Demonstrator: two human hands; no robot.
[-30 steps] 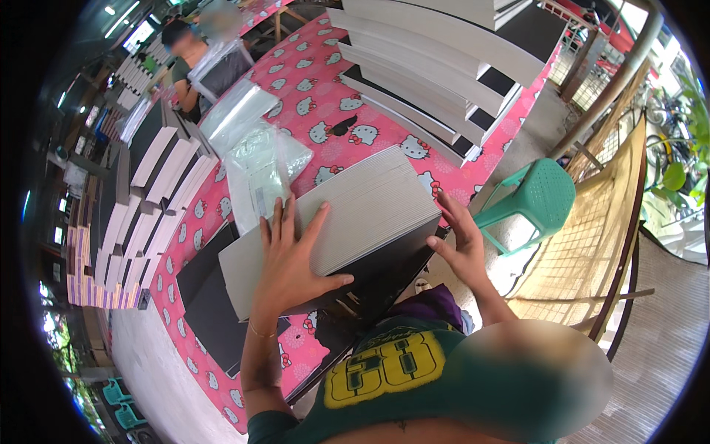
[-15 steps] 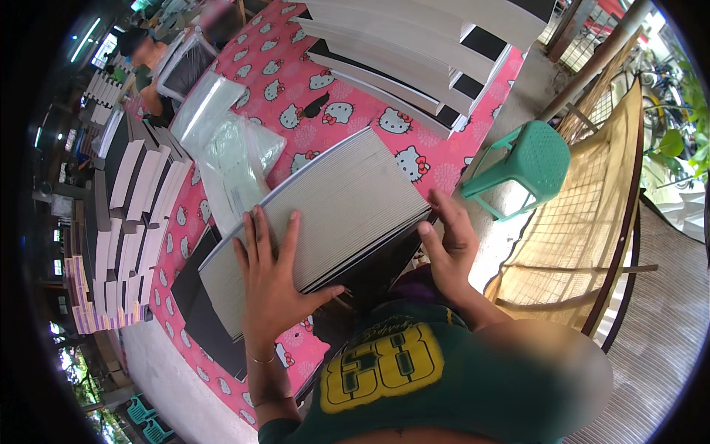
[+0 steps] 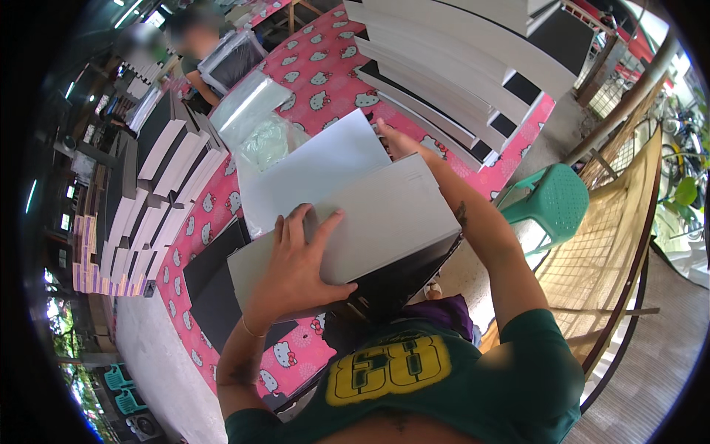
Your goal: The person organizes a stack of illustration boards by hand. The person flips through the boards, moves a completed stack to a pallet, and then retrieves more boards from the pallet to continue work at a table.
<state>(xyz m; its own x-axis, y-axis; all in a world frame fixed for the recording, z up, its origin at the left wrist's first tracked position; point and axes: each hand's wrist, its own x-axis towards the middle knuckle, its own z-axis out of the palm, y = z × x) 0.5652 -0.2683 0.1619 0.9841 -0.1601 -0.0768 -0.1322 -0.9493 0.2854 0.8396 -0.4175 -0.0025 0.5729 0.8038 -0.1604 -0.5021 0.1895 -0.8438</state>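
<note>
Block (image 3: 392,203): thick, grey on top, at the middle of my clock, twelve pointing away from the wearer; it lies aslant at the table's near edge.
Left hand (image 3: 294,272): at eight, palm down on the grey top, fingers spread and clasping nothing, thumb reaching toward the near edge.
Right hand (image 3: 397,140): at one, beside the sheet's far right corner; whether it pinches the paper or merely touches it, I cannot tell.
Sheet (image 3: 314,172): white, smooth, spread out at eleven past the block's far edge; I can't see if it is joined on.
Board (image 3: 214,277): flat and black, at eight, partly hidden by the block's left end.
Bag (image 3: 268,140): clear and crumpled, at eleven, just beyond the sheet.
Stacks (image 3: 159,174): more thick volumes between nine and ten, with a tall pile (image 3: 444,78) at one.
Stool (image 3: 555,200): green, at three, off the table.
Block's handling: heavy and stiff, I'd judge; best taken with both hands, underneath at the short ends.
Sheet's handling: light, bendy, perhaps slippery, and easily creased; I'd take it by a far corner, between thumb and fingertips.
</note>
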